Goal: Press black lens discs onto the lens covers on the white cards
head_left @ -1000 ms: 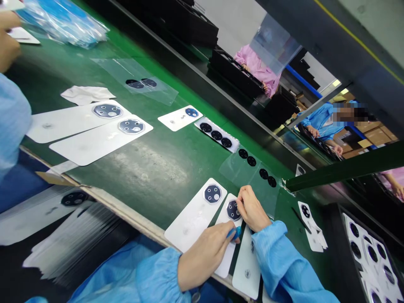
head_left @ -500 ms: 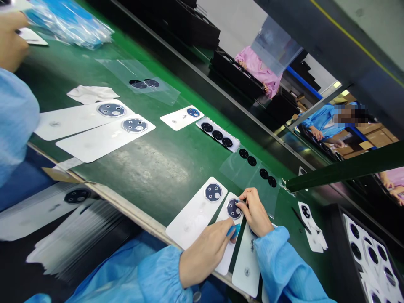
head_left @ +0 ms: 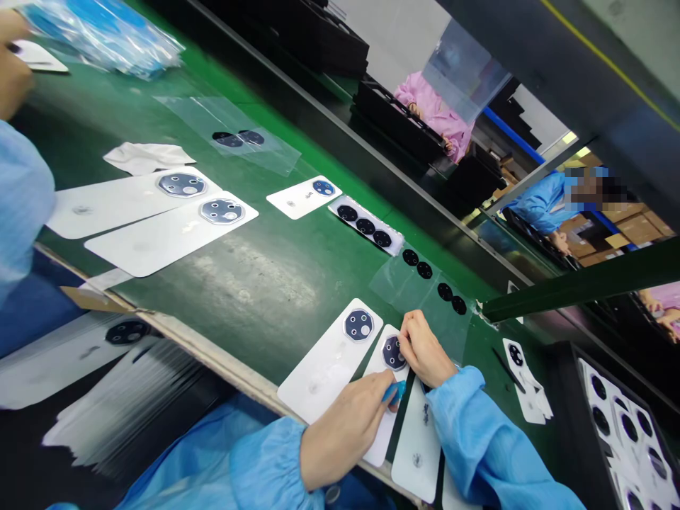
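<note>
A white phone back panel [head_left: 380, 443] with a dark round camera plate [head_left: 392, 352] lies in front of me. My left hand [head_left: 348, 425] rests over its lower part, fingers closed on a small piece of blue film [head_left: 394, 392]. At the right edge of the camera plate, my right hand [head_left: 426, 352] has its fingers curled and pressed together; what they hold, if anything, is hidden. Another white panel [head_left: 324, 368] with a camera plate lies to the left. A third white panel [head_left: 417, 450] lies under my right forearm, its top covered.
Across the green table [head_left: 255, 280] lie a strip of dark camera discs [head_left: 365, 227], clear film [head_left: 387, 280] with more discs, and black tweezers [head_left: 508, 370]. A black tray [head_left: 566, 397] of panels stands at right. A co-worker's hand [head_left: 13, 67] is at far left.
My right hand's fingers have shifted slightly up and left along the camera plate's edge. My left hand stays almost in place with the blue film. The view has shifted slightly.
</note>
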A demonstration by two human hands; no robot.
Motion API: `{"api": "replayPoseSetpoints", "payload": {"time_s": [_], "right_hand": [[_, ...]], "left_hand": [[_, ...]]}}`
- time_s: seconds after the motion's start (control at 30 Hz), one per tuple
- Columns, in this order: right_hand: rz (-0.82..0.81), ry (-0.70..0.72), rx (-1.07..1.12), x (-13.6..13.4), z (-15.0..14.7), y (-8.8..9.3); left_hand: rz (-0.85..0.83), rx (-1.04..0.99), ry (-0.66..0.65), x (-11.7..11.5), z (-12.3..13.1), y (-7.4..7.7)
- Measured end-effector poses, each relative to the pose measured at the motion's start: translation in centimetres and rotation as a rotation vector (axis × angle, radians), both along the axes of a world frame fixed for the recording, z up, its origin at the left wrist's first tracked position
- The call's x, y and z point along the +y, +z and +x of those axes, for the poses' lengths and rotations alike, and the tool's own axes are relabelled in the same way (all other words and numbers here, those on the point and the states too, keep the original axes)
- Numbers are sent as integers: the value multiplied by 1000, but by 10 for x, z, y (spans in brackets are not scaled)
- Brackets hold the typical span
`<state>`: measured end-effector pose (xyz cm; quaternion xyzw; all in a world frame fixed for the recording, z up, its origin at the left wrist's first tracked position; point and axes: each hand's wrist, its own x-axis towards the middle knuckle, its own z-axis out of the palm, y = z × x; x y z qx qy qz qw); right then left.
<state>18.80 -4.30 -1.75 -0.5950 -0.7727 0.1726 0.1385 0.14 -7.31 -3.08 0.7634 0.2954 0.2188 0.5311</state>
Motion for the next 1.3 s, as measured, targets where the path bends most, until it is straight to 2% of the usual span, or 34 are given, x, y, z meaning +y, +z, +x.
{"api": "replayPoseSetpoints", "payload": {"time_s": [0.23, 0.4, 0.5, 0.57, 0.63, 0.7, 0.8, 0.87, 0.97, 1.03, 1.1, 1.17, 1.23, 1.3], "right_hand": [[86, 27, -44, -12, -6, -6], [71, 51, -44, -34, -9, -4], [42, 69, -41, -56, -13, 7], [3, 83, -24, -72, -17, 20], [-75, 91, 14, -84, -22, 36], [-158, 75, 55, -90, -27, 47], [-175, 27, 82, -86, -27, 51], [-139, 7, 84, -79, -23, 45], [-89, -13, 66, -68, -14, 35], [-50, -13, 43, -60, -10, 29], [-18, 1, 23, -51, -7, 24], [0, 11, 10, -41, -6, 19], [10, 12, 2, -32, -4, 16], [18, 13, -8, -26, -3, 14]], "left_hand": [[-21, 1, -4, 1, 1, -4], [-36, -19, 2, 1, 0, -2], [-51, -61, 36, 1, -1, 0], [-129, -107, 81, 1, -2, 2], [-229, -148, 110, 2, -3, 5], [-254, -152, 123, 1, -3, 6], [-144, -98, 150, -2, -1, 5], [-81, -90, 200, -5, 0, 3], [-39, -164, 315, -6, -2, 3], [2, -217, 349, -5, -4, 5], [75, -252, 288, -5, -8, 8], [152, -256, 142, -7, -10, 10], [174, -198, -4, -9, -11, 8], [148, -104, -64, -12, -9, 5]]}}
